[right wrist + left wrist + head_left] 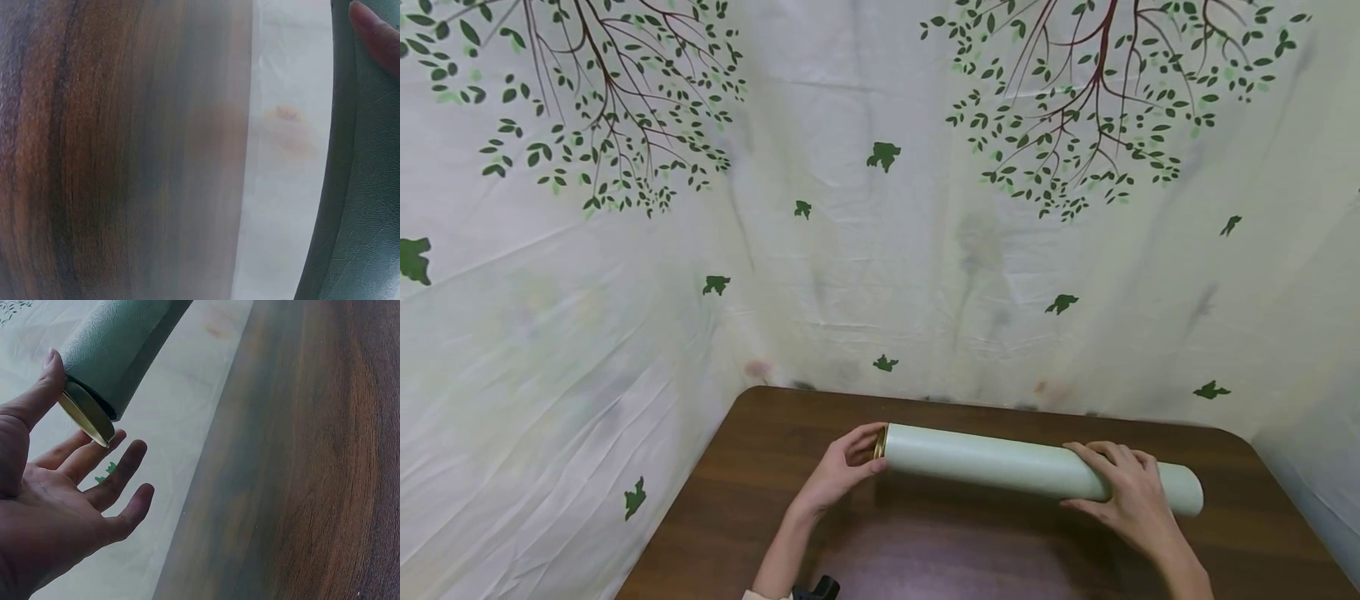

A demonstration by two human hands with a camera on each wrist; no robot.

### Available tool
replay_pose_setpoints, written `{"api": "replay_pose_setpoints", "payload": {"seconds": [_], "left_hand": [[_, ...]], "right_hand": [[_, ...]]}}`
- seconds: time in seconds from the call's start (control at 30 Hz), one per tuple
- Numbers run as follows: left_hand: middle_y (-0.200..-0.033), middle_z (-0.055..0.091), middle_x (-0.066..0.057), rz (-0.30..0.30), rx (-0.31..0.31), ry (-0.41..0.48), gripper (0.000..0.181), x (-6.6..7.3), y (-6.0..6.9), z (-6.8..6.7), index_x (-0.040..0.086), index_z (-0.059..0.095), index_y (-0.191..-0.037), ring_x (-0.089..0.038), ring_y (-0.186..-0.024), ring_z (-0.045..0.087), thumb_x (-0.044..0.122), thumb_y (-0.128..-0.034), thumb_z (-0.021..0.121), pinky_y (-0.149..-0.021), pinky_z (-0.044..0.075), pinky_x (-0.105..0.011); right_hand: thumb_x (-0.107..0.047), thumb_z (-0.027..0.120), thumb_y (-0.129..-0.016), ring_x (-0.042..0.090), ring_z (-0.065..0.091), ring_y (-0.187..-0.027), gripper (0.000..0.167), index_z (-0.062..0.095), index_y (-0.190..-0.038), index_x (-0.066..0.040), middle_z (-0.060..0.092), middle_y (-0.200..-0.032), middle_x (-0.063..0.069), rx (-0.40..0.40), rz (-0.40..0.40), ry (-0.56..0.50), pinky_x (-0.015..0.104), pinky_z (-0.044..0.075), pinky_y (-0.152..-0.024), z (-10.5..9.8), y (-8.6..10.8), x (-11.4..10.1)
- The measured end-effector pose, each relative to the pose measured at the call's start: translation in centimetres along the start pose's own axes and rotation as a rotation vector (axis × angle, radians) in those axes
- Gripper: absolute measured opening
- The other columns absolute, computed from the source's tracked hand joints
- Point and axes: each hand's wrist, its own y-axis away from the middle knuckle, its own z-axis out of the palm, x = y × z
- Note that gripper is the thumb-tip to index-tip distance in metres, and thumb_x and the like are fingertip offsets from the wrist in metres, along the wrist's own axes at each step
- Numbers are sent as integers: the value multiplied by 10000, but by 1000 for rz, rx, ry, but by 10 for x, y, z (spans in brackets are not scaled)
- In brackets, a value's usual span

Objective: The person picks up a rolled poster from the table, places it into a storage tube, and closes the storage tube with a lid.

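A long pale green tube (977, 457) lies crosswise just above the table, its right end a little nearer to me. At its left end sits a gold cap (87, 415), slightly tilted, with a dark gap beside the tube's edge in the left wrist view. My left hand (842, 471) pinches this cap between thumb and fingertips; its other fingers are spread. Toward the right end, my right hand (1131, 492) grips the tube from above, thumb on the near side. Only one fingertip (369, 22) and part of the tube show in the right wrist view.
Beneath the tube is a dark brown wooden table (970, 550) with rounded far corners. A white cloth (910, 275) printed with branches and green leaves hangs behind and at the sides. A black device (820, 588) sits by the left wrist.
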Motion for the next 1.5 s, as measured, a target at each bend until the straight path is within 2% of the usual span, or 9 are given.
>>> {"api": "replay_pose_setpoints", "payload": {"seconds": [0.17, 0.3, 0.5, 0.67, 0.83, 1.07, 1.2, 1.3, 1.5], "left_hand": [[-1560, 500, -205, 22, -13, 11, 610, -1, 0, -1, 68, 489, -1522, -442, -1352, 552, 129, -967, 737, -957, 550, -230], [-1572, 483, -206, 52, -48, 12, 635, -4, 2, -4, 57, 463, -1538, -347, -1310, 603, 134, -970, 734, -964, 552, -243], [-1644, 357, -226, 188, -197, 30, 700, -9, 5, -11, 32, 326, -1609, -129, -1332, 591, 44, -997, 667, -1004, 536, -261], [-1625, 409, -209, 270, -234, 93, 650, -7, 4, -15, -17, 329, -1594, -103, -1425, 519, 24, -1017, 624, -996, 558, -278], [-1593, 478, -148, 286, -193, 100, 615, -7, 3, -16, -13, 371, -1577, -133, -1351, 596, 49, -1021, 629, -953, 564, -259], [-1531, 573, -32, 308, -72, 149, 602, -5, 2, -8, 23, 436, -1550, -113, -1306, 624, 136, -1005, 665, -927, 559, -234], [-1523, 580, -24, 350, -50, 194, 637, -4, -1, 0, -26, 416, -1546, -95, -1324, 605, 149, -990, 672, -978, 540, -216], [-1511, 591, -9, 345, -49, 197, 649, -5, -1, 2, -31, 418, -1545, -82, -1316, 607, 161, -984, 681, -982, 537, -210], [-1562, 524, -111, 264, -42, -5, 611, 8, 6, -5, 149, 425, -1589, -74, -1326, 600, 141, -1021, 648, -999, 541, -234]], "right_hand": [[-377, 1004, -480, 300, 633, -982, 908, 690, -1316, -210, 688, -1095, 61, -22, 7, -13, 560, 377, -893, 1, -3, -2], [-427, 1007, -494, 297, 647, -987, 911, 684, -1302, -159, 704, -1097, 66, -63, 44, -8, 526, 403, -847, -1, -2, -4], [-522, 1008, -454, 239, 661, -917, 832, 735, -1155, -165, 712, -1042, -16, -71, 77, -1, 417, 437, -740, -6, 4, -5], [-538, 1000, -461, 241, 678, -939, 827, 722, -1158, -189, 738, -1078, -17, -45, 57, -12, 419, 435, -762, -8, 1, -3], [-568, 985, -487, 196, 672, -893, 818, 722, -1179, -220, 751, -1045, -33, -58, 66, -22, 389, 443, -724, -7, 0, -6], [-532, 989, -510, 193, 661, -946, 807, 746, -1203, -198, 759, -1082, -21, -36, 55, -50, 299, 391, -767, -2, 0, -9], [-520, 993, -496, 191, 643, -954, 821, 751, -1208, -188, 755, -1075, -14, -14, 49, -53, 264, 348, -792, -3, 0, -10], [-536, 987, -503, 197, 643, -958, 823, 747, -1216, -202, 755, -1080, -18, -26, 56, -48, 267, 346, -793, -6, 0, -10], [-552, 981, -518, 151, 655, -917, 809, 736, -1231, -257, 762, -1072, -52, -53, 52, -52, 263, 372, -765, -7, 0, -10]]}}
